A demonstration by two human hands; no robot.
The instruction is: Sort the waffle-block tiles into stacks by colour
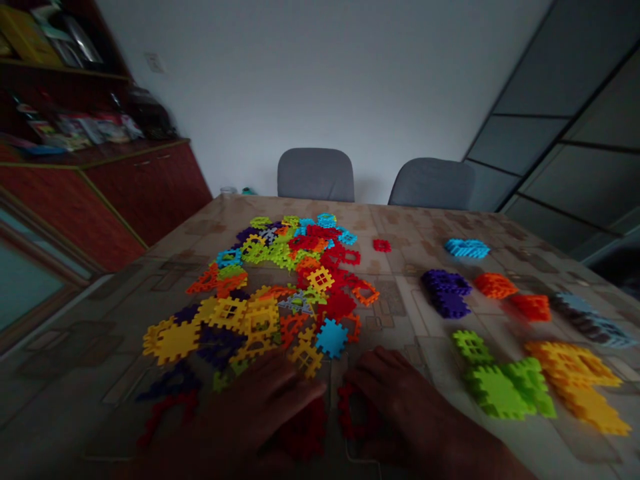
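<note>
Near the front edge of the table, my left hand (263, 400) curls around a dark red interlocking plastic tile (307, 430), its fingers over the upper side and the thumb low. Just right of it, my right hand (393, 393) grips a red frame-shaped tile (346, 413) from its right side; its thumb is in shadow. Ahead of both hands spreads a mixed heap of toothed tiles, with a blue tile (332, 338) and a yellow window tile (306, 357) closest. A red arched tile (170, 410) lies left of my left hand.
Sorted piles stand on the right: green (503, 390), yellow (580, 380), purple (445, 292), orange (495, 285), red-orange (531, 307), blue (467, 248) and grey (593, 319). One red tile (382, 245) lies apart. Two grey chairs (315, 175) are behind the table.
</note>
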